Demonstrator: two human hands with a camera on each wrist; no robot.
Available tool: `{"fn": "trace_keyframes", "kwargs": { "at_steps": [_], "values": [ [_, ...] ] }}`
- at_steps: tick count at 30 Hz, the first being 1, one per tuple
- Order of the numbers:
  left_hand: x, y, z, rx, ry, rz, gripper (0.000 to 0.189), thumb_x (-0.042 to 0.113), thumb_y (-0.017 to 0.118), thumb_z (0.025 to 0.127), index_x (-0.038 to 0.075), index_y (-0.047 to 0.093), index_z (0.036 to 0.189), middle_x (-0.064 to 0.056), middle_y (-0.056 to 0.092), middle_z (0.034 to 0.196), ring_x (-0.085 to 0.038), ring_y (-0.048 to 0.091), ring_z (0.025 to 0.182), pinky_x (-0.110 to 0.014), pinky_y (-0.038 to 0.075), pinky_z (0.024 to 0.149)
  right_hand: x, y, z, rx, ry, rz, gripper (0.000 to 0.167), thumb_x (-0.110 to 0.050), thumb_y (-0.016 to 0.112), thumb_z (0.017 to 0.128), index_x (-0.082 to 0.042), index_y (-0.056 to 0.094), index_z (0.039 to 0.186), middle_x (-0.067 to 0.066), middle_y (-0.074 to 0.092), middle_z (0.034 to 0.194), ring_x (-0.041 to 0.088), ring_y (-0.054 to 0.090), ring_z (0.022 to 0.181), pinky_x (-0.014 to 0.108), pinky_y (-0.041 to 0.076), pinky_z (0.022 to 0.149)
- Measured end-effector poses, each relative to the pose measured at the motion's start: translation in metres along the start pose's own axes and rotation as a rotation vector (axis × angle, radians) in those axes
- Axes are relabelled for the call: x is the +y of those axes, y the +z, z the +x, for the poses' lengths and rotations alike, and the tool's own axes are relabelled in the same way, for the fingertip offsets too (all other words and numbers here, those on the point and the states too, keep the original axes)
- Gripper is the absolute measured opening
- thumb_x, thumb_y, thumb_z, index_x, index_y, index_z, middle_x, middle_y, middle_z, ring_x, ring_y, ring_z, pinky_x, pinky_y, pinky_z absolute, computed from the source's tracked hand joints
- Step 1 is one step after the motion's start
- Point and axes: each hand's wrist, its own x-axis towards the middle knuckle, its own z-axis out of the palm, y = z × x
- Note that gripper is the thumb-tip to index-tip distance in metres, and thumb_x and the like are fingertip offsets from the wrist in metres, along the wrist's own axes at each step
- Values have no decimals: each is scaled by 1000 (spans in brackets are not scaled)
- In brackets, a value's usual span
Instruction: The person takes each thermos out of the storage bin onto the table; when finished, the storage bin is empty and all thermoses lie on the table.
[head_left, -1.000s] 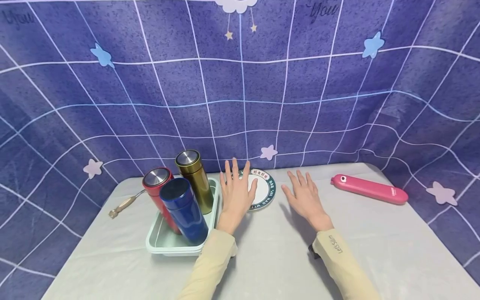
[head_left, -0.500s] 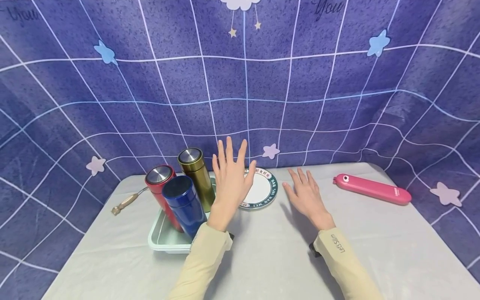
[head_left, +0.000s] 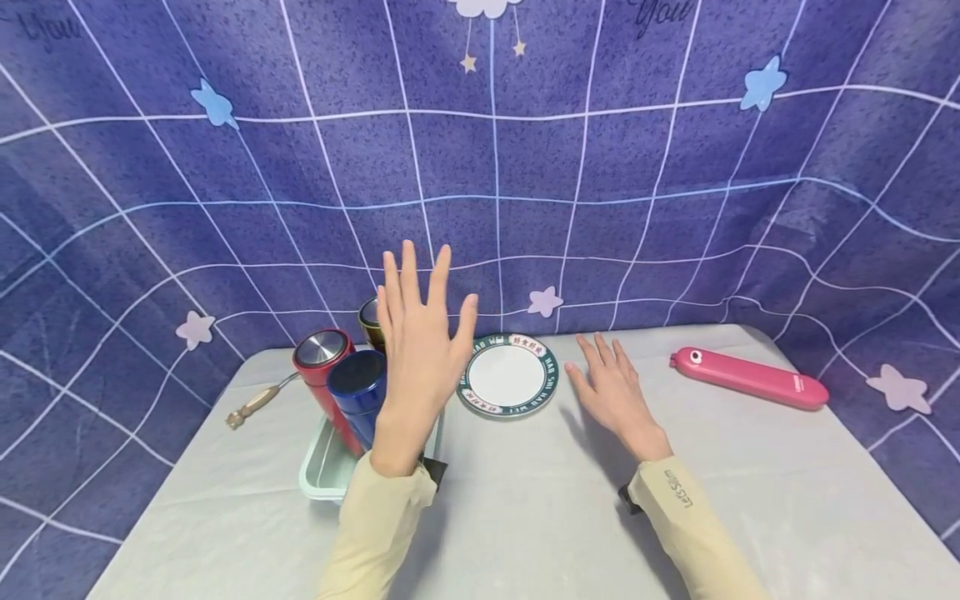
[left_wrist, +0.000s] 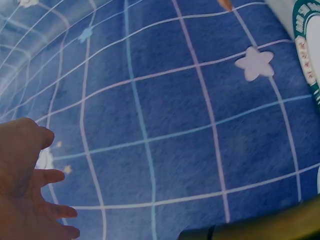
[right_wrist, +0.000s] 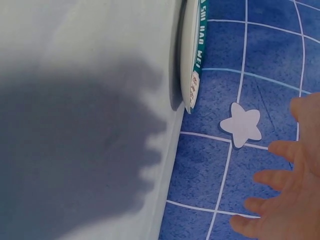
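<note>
I saw the left hand (head_left: 422,358), fingers spread and gripping nothing, partly hide the blue cylindrical flask (head_left: 357,385) in the pale-green rectangular tray (head_left: 328,469) at left; right of the round white green-rimmed plate (head_left: 507,376), the right hand (head_left: 618,400) hovered, also empty.

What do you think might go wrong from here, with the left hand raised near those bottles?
In the head view, the left hand partly hides the blue bottle and gold bottle; a downward sweep might knock one against the red bottle. The right hand hovers beside the plate and might nudge it if it swings inward.
</note>
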Motion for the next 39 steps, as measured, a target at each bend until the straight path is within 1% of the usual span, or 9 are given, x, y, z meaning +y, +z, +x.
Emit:
{"fn": "trace_keyframes", "kwargs": {
  "at_steps": [5,11,14,18,21,25,32,36,39],
  "values": [
    [-5,-20,-3,91,22,-1,56,34,49,100,17,35,152,-15,10,163,-30,-5,150,-57,4,122,-1,0,-1,16,-9,16,59,-40,42,102,-9,33,152,26,23,157,49,12,145,69,16,115],
    [-10,-45,-5,212,45,-38,55,32,51,99,14,39,149,-15,16,162,-29,0,151,-55,5,123,-4,-1,0,25,-20,27,59,-38,43,102,-7,34,151,27,24,156,50,13,144,71,17,113],
    [-14,-56,-6,258,42,-58,53,31,50,99,12,41,148,-15,19,161,-30,3,150,-55,6,122,-5,-1,0,11,-15,23,59,-39,42,103,-8,32,152,25,22,157,49,12,144,71,17,114],
    [-22,-67,-8,294,14,-69,52,31,51,99,11,44,147,-15,22,160,-30,6,150,-56,7,122,-6,-1,0,-7,-10,27,60,-41,40,103,-8,30,153,24,19,159,48,10,145,71,15,114],
    [-30,-74,-12,307,-17,-76,53,32,50,98,11,44,147,-14,22,160,-28,6,150,-55,8,122,-7,-1,0,-12,-9,36,60,-41,40,103,-9,30,153,24,19,159,48,10,145,71,16,114],
    [-41,-82,-17,309,-61,-98,55,33,50,98,11,41,148,-11,21,161,-25,4,150,-52,4,123,-8,-1,-1,-19,-8,45,61,-42,40,103,-9,29,153,25,20,158,49,11,145,72,17,113],
    [-62,-91,-27,332,-105,-124,55,29,52,98,10,41,148,-10,22,160,-23,6,150,-52,5,123,-6,1,0,-29,1,48,61,-41,40,104,-10,27,154,25,18,159,50,11,144,73,16,113],
    [-74,-95,-34,318,-147,-153,52,26,52,99,11,41,148,-8,24,160,-20,7,150,-44,6,124,-4,1,-1,-32,-2,54,61,-42,39,104,-10,27,154,25,18,159,50,12,144,74,17,112],
    [-82,-98,-40,288,-193,-171,51,26,51,100,13,40,149,-6,24,160,-17,7,150,-42,8,125,-4,2,-2,-39,-1,57,62,-45,37,104,-11,27,155,24,18,159,50,12,144,74,18,111]
  ]
}}
